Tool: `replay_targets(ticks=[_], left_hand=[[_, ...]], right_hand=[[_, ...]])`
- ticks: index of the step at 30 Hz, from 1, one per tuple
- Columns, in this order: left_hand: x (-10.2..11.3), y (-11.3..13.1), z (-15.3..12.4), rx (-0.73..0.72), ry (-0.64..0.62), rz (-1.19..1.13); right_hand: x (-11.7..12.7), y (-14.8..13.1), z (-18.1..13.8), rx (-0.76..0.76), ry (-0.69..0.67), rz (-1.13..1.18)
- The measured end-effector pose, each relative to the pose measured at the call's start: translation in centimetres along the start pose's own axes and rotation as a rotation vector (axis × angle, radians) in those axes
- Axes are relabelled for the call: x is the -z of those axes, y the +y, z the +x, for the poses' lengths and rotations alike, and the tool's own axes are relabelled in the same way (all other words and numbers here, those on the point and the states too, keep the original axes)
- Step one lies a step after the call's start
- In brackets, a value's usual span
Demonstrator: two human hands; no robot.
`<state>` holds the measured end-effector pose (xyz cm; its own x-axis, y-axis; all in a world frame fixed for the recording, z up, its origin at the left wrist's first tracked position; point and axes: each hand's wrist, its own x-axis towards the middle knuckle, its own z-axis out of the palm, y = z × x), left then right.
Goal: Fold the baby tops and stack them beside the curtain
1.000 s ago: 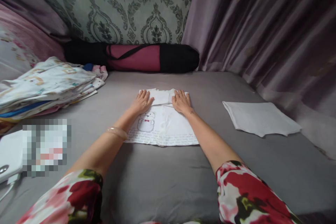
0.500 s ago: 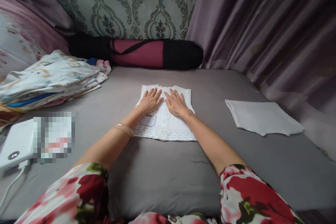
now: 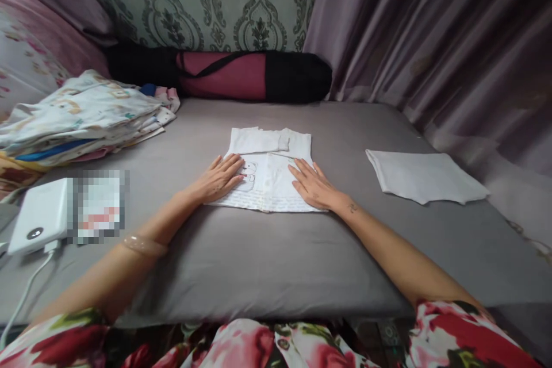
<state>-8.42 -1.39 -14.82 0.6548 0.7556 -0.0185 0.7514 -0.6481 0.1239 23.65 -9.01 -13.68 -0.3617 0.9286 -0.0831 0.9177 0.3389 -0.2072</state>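
Observation:
A small white garment [image 3: 269,152] with a bear print lies flat on the grey bed sheet [image 3: 259,264], its sleeves folded across the top. My left hand [image 3: 219,177] rests flat on its lower left part, fingers spread, covering part of the bear. My right hand [image 3: 314,185] lies flat on its lower right edge, fingers apart. Neither hand holds anything. A pale bangle [image 3: 144,245] sits on my left forearm.
A folded white cloth [image 3: 425,175] lies to the right. A pile of printed clothes [image 3: 81,118] sits at the left. A red and black roll bag [image 3: 224,75] lies along the wall. A white charger box [image 3: 41,224] with a cable is near left. Curtains [image 3: 431,46] hang on the right.
Both hands slid from the garment's upper part toward me and apart, down to its lower edge. The folded sleeves at the top are now uncovered. The camera pulled back slightly.

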Motion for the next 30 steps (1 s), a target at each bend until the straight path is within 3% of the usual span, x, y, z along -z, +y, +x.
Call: replay_targets(ticks=[5,9,13,18,22,27,30], left_hand=[[0.7,0.6,-1.7,-0.067,-0.015,0.005],[1.3,4.1,-1.6,-0.138,-0.037,-0.039],[0.4,7.2,-1.1,-0.144,-0.075,-0.075],[-0.4,7.9,-2.7,-0.146,-0.096,-0.091],[0.0,8.6,-4.9,-0.231,-0.100,-0.136],[1.4,8.5,-6.7,-0.368,-0.047,-0.214],[2.0,6.1,-7.0,-0.240,0.092,-0.206]], right_hand=[[1.0,-1.2,-3.0,0.008,-0.067,0.007],[1.5,-4.3,-3.1,0.066,-0.027,0.009],[0.4,-7.3,-2.1,0.098,-0.030,0.055],[-1.1,-9.2,-3.7,0.142,-0.060,0.039],[-0.6,-10.4,-6.3,0.208,-0.065,0.064],[1.6,-9.7,-8.4,0.325,-0.055,0.163],[2.6,-6.5,-8.8,0.265,0.090,0.172]])
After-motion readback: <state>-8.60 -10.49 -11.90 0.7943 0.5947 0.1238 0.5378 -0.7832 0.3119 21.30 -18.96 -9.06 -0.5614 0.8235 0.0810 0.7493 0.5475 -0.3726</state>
